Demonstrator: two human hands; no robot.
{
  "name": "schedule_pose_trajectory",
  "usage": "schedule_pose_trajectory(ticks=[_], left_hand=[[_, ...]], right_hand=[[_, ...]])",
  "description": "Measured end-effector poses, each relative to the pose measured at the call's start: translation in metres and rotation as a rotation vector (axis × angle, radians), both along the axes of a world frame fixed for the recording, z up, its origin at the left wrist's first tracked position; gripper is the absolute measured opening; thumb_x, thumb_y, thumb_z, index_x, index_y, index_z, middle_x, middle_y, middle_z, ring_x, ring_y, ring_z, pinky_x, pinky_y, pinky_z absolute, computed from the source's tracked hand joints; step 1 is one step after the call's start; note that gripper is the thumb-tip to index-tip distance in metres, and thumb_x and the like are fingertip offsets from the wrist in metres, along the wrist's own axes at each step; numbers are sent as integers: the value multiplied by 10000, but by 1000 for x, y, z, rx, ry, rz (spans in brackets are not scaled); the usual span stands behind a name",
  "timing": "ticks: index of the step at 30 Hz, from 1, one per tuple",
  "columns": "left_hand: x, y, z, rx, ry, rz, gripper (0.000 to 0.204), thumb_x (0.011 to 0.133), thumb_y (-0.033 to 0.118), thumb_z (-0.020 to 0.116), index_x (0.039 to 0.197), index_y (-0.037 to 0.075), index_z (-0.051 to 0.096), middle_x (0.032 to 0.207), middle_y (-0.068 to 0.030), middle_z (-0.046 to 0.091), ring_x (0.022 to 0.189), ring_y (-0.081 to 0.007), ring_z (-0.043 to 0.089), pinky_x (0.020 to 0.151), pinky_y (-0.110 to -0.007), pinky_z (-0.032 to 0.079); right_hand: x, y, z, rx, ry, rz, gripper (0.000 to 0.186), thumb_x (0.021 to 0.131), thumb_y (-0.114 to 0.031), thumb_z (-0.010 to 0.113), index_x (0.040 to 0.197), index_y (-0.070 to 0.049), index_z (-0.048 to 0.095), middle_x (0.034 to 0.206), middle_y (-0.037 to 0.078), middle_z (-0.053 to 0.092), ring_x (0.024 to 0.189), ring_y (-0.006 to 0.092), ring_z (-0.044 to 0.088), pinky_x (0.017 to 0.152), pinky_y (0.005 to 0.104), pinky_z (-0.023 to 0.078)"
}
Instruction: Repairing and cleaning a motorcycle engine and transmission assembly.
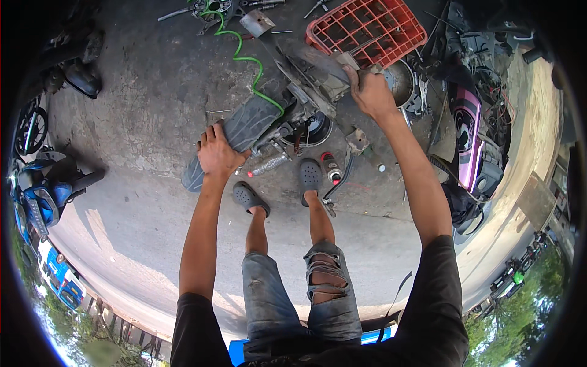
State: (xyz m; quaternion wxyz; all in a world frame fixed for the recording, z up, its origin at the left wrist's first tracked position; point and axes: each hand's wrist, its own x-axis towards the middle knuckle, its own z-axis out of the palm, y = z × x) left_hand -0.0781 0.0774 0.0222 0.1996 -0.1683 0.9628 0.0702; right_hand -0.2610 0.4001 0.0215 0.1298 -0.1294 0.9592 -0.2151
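A black motorcycle tyre (254,120) lies slanted in front of me, joined to greasy metal parts with a shock absorber (269,165) beside it. My left hand (219,151) is closed over the tyre's lower left part, fingers curled on its tread. My right hand (374,95) is closed on the end of a long grey metal part (327,67) at the upper right of the assembly; the fingers partly hide the grip. Across the tyre runs a green coiled hose (251,59). A round drum-like part (315,129) shows under the metalwork.
A red plastic crate (367,30) and a round metal bowl (400,82) stand beyond my right hand. Near my feet are a red-capped bottle (331,168) and a bent lever (342,178). Pink bodywork (468,137) lies right; a blue motorcycle (46,189) is left.
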Motion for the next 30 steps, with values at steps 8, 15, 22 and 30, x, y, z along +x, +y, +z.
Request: schedule_pose_trajectory(ticks=[8,15,22,30], left_hand=[[-11,-7,3,-39,-12,8,932,535,408,919,1286,52,497,1192,-158,597,1134,-368,588,954,-483,513],[3,-1,-4,-17,0,23,958,522,445,909,1295,60,494,1218,-167,592,1144,-372,584,968,-508,500],[8,6,-5,20,2,33,972,519,394,913,1327,70,481,1212,-172,606,1134,-394,596,989,-492,495],[4,2,-6,-23,28,20,951,510,433,911,1285,58,506,1183,-160,604,1111,-377,600,934,-488,522]], right_hand=[[79,67,-14,-141,-53,-282,585,1053,-426,403,793,-2,711,721,339,624,733,496,658,670,556,548],[117,94,-54,114,-115,-302,492,1053,-339,420,841,6,699,720,320,641,713,509,649,641,560,549],[73,43,-50,60,15,-214,486,1044,-362,433,863,8,692,722,299,651,707,518,644,642,566,535],[105,94,-51,22,-6,-307,481,1042,-347,443,874,21,702,715,307,642,716,511,647,631,560,528]])
